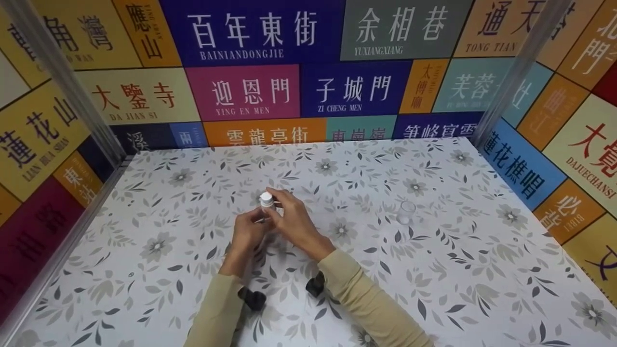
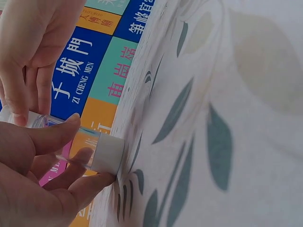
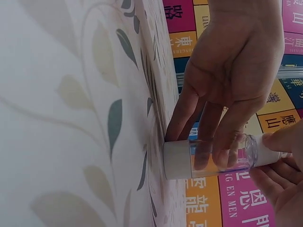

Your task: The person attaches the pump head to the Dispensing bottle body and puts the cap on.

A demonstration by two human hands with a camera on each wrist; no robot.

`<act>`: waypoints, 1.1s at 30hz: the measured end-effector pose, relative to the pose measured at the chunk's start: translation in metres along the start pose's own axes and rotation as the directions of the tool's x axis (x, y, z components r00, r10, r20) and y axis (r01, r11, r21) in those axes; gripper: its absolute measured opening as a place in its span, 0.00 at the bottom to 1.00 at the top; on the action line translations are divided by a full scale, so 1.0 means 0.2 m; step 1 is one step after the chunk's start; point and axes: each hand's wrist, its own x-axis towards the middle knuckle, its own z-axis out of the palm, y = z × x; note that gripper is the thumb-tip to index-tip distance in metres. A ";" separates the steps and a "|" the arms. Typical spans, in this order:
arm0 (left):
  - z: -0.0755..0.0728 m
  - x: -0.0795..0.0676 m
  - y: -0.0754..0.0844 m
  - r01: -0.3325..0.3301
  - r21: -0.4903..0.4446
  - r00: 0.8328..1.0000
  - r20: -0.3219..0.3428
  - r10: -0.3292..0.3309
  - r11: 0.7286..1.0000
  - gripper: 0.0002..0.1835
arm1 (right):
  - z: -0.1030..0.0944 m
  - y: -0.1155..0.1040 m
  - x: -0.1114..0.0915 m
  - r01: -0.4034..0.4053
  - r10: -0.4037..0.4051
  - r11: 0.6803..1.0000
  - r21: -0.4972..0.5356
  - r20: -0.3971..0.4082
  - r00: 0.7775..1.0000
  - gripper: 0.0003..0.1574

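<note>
A small clear pump bottle (image 1: 266, 199) with a white base and white top stands upright on the flowered tablecloth, between both hands. Low on it, my left hand (image 1: 247, 233) grips the transparent body; the left wrist view shows thumb and fingers around it, close to the white base (image 2: 109, 154). My right hand (image 1: 295, 219) pinches the white top (image 3: 266, 150) between thumb and fingers, as the right wrist view shows. The base touches the cloth. Fingers partly hide the bottle's neck and body.
A clear, cup-like cap (image 1: 406, 212) sits on the tablecloth (image 1: 366, 270) to the right of the hands. Colourful panels with printed characters (image 1: 243, 91) wall the table at the back and sides. Clear upright posts (image 1: 516, 77) mark the back corners.
</note>
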 end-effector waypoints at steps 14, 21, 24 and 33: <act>0.00 -0.01 0.00 0.029 0.057 1.000 0.003 -0.029 0.998 0.18 | 0.00 0.00 0.00 -0.018 0.018 1.000 0.013 -0.018 1.000 0.28; 0.00 -0.02 0.02 0.018 0.047 1.000 0.002 -0.018 0.999 0.19 | -0.01 0.00 0.00 -0.016 0.017 0.999 0.040 -0.025 1.000 0.25; 0.00 -0.01 0.02 0.016 0.045 1.000 0.012 -0.016 0.999 0.20 | -0.02 -0.01 0.01 -0.012 0.014 0.999 0.043 -0.033 0.999 0.25; -0.01 0.00 0.01 0.025 0.031 1.000 -0.001 -0.025 0.999 0.20 | -0.01 -0.01 0.00 -0.020 0.021 0.998 0.054 -0.022 1.000 0.29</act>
